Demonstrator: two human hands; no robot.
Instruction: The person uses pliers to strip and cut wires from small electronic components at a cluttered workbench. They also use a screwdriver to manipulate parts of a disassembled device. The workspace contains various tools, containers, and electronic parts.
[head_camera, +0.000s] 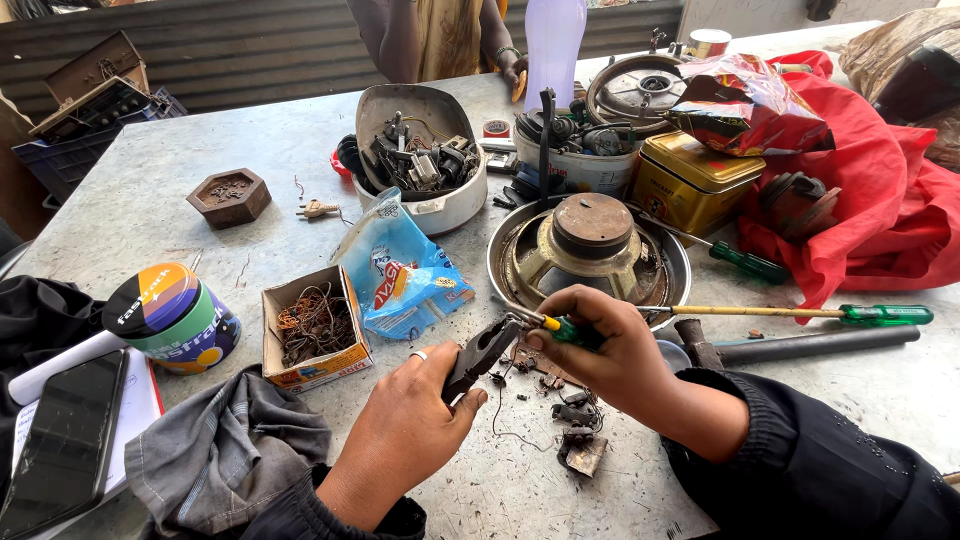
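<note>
At lower centre of the frame, on the grey bench (180, 160), two hands are working close together. Left hand (410, 415): closed around the dark handles of pliers (483, 352), whose long axis is running up and to the right, nose ending just beside the other hand's fingertips. Right hand (605, 350): fingers clamped on a small screwdriver (563, 328) with green and yellow handle, tip pointing left toward the plier nose. Whether a small part is sitting between nose and tip, I cannot tell. The right hand is nearer the meeting point; the left is lying below and left of it.

Below the hands: scrap bits (575, 430) and thin wire are lying loose. Directly above: a speaker (590, 245) is resting magnet-up. Right: a long screwdriver (800, 313) is lying almost level. Left: a carton of wire (315, 325), a blue packet (405, 270), a round tin (170, 315). Far edge: another person is standing at the bench.
</note>
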